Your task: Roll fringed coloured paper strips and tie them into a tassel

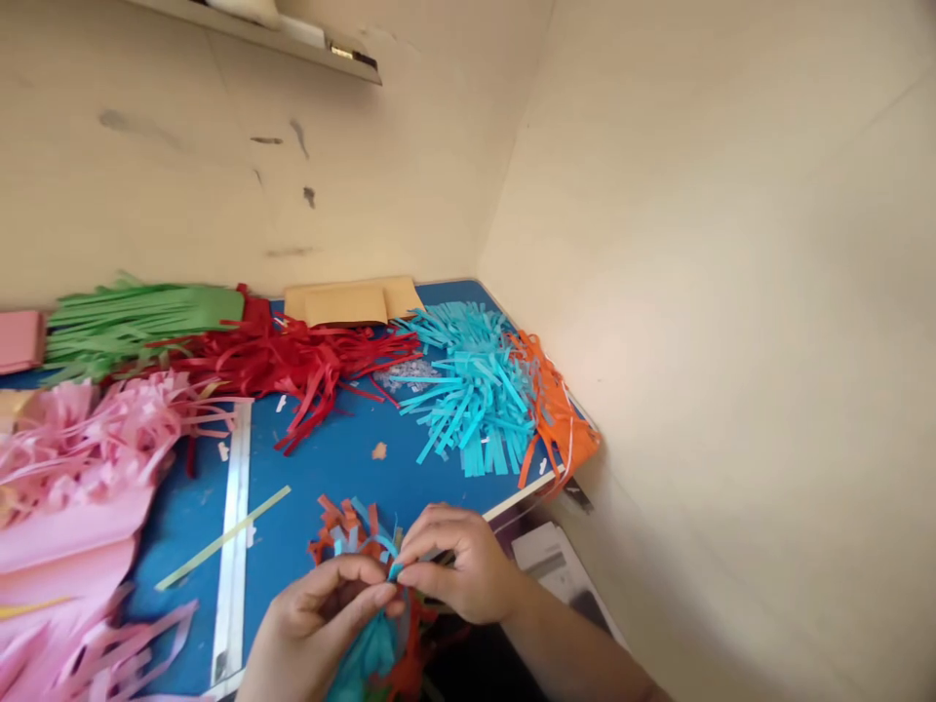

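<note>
Fingertips of both hands meet on a small blue paper strip (396, 570) at the table's front edge. My left hand (314, 609) is closed in a pinch on it from the left. My right hand (464, 565) pinches it from the right, with thumb and forefinger together. Orange and light-blue fringe (349, 526) sticks up just behind the fingers. Below them hangs more blue fringed paper (370, 648) with orange pieces, partly hidden by my hands. Whether these form one piece I cannot tell.
On the blue table (307, 468) lie pink (124, 439), green (146, 317), red (292, 366), blue (475, 390) and orange fringes (560, 414). A metal ruler-like strip (232, 546) and a thin yellow strip (223, 536) lie left. Walls stand behind and right; a shelf (307, 44) hangs above.
</note>
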Demonstrator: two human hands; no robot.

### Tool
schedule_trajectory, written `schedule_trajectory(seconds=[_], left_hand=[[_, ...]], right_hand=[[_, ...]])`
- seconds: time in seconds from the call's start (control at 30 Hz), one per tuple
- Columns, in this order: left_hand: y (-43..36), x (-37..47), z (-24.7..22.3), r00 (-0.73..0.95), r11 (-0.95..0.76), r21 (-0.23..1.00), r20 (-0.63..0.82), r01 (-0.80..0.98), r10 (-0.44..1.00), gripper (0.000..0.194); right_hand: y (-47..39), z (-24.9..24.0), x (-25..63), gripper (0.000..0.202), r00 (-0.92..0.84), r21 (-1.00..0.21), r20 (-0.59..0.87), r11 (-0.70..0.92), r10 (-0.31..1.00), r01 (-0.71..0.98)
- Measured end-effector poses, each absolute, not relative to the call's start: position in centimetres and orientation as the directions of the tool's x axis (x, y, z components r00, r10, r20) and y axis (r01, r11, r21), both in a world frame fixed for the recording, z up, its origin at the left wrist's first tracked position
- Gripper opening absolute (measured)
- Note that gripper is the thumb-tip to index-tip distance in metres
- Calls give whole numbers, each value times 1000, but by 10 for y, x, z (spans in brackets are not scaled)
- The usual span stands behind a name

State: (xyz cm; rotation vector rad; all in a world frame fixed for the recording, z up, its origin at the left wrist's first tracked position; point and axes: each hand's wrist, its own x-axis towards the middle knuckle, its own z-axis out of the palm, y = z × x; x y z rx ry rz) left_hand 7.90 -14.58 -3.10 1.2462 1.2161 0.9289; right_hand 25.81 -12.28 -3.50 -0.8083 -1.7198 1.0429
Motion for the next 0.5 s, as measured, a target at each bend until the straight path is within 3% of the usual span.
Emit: schedule_trajectory(seconds=[0.13,0.27,0.4,0.5], left_hand=[[-150,75,-37,174,132,984,-151,119,973,40],[-149,76,-38,166,-176,943,133,282,977,31],[-147,78,-45,144,-501,692,507,519,850,20],[-151,69,-66,231,-600,546,598,584,768,26]], right_hand=[[-121,-34,259,18,-366,-909,338,401,867,112],[-121,-35,255,12,-311,-911,291,361,905,199],[-131,-38,247,11,-248,-897,300,360,921,254],[-123,-40,267,10,-303,-821,395,482,867,307]])
